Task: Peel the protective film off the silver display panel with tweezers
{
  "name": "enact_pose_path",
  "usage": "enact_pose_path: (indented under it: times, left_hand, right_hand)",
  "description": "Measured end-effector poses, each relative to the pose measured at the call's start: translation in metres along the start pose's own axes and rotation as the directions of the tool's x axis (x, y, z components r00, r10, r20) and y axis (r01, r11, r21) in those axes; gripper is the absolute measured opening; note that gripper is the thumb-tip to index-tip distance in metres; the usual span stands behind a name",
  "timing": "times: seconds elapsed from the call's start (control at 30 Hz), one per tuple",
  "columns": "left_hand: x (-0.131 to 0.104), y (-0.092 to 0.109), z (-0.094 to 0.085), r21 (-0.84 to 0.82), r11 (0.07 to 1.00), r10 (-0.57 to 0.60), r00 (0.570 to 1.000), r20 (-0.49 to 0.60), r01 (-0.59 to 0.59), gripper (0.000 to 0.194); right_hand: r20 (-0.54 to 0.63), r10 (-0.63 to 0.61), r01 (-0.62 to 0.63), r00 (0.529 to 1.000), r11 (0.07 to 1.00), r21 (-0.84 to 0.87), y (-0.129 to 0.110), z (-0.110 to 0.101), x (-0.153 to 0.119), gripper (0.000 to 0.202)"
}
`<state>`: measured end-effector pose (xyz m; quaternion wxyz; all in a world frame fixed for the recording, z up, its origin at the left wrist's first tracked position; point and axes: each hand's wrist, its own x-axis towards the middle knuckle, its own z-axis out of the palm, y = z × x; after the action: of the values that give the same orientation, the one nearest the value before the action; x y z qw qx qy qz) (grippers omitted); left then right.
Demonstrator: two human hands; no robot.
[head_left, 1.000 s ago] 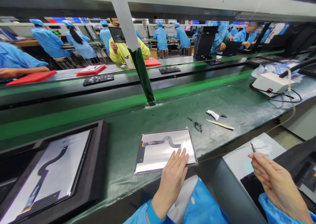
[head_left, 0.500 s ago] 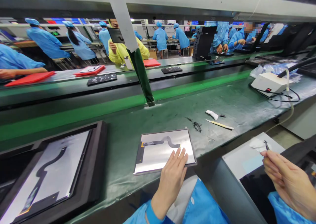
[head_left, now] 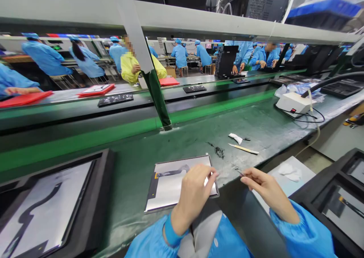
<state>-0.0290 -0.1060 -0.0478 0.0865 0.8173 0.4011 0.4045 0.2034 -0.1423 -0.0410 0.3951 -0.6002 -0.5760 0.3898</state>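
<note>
Both hands work over the near edge of the dark green bench mat [head_left: 256, 125]. The left hand [head_left: 195, 188] lies on the right part of a flat rectangular silver display panel with a dark frame and a black ribbon cable [head_left: 170, 184], its fingers curled and the thumb and forefinger tips pinched together at the panel's right edge; what they pinch is too small to tell. The right hand [head_left: 263, 188] is closed around thin dark metal tweezers [head_left: 239, 171], whose tip points left toward the left hand's fingertips, just beside the panel's right corner. The panel lies flat on the mat, near its front edge. Farther back on the mat lie a crumpled white wipe [head_left: 236, 138] and a pale flat stick [head_left: 243, 149], with a smear of black scraps [head_left: 217, 150] to their left. A black tray holding a similar silver panel [head_left: 45, 208] sits at the far left.
</note>
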Motion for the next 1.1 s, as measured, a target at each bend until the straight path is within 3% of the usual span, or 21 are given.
enact_pose_path:
  times: [0.1,0.23,0.33,0.43,0.53,0.67,0.87,0.93,1.0,1.1]
  left_hand:
    - [0.028,0.002,0.000,-0.054,0.998,-0.042,0.998,0.041,0.044,0.007]
    - [0.049,0.006,0.003,-0.017,0.993,-0.107,0.971,0.212,0.113,0.012]
    - [0.056,0.008,0.009,0.004,0.989,-0.145,0.947,0.285,0.150,0.012]
    - [0.062,0.002,0.017,0.019,0.980,-0.195,0.946,0.259,0.197,0.013]
    - [0.070,-0.012,0.022,0.063,0.959,-0.284,0.942,0.179,0.278,0.014]
    - [0.089,-0.026,0.023,0.143,0.934,-0.345,0.932,0.110,0.328,0.014]
    - [0.111,-0.028,0.036,0.199,0.961,-0.246,0.920,0.304,0.191,0.010]
    - [0.115,-0.029,0.039,0.201,0.969,-0.207,0.911,0.356,0.141,0.024]
    - [0.118,-0.030,0.036,0.197,0.976,-0.168,0.906,0.388,0.096,0.039]
    - [0.117,-0.031,0.018,0.212,0.975,-0.137,0.915,0.378,0.058,0.043]
  right_hand:
    - [0.006,-0.087,0.087,0.996,0.986,-0.145,-0.006,0.011,0.007,0.016]
    - [-0.037,-0.238,0.210,0.970,0.910,-0.357,-0.011,0.020,0.010,0.013]
    - [-0.034,-0.359,0.300,0.933,0.824,-0.481,-0.008,0.024,0.011,0.027]
    - [-0.061,-0.410,0.315,0.910,0.781,-0.540,0.002,0.028,0.011,0.039]
    - [-0.128,-0.365,0.251,0.922,0.817,-0.519,0.016,0.029,0.008,0.041]
    - [-0.193,-0.224,0.140,0.955,0.918,-0.371,0.037,0.028,-0.004,0.036]
    - [-0.197,-0.057,0.033,0.979,0.992,-0.124,0.054,0.033,-0.026,0.038]
    - [-0.194,-0.029,0.014,0.981,0.997,-0.075,0.055,0.034,-0.031,0.039]
    - [-0.193,-0.005,-0.003,0.981,0.999,-0.044,0.054,0.035,-0.034,0.039]
    - [-0.189,0.025,-0.026,0.982,1.000,-0.002,0.054,0.037,-0.038,0.039]
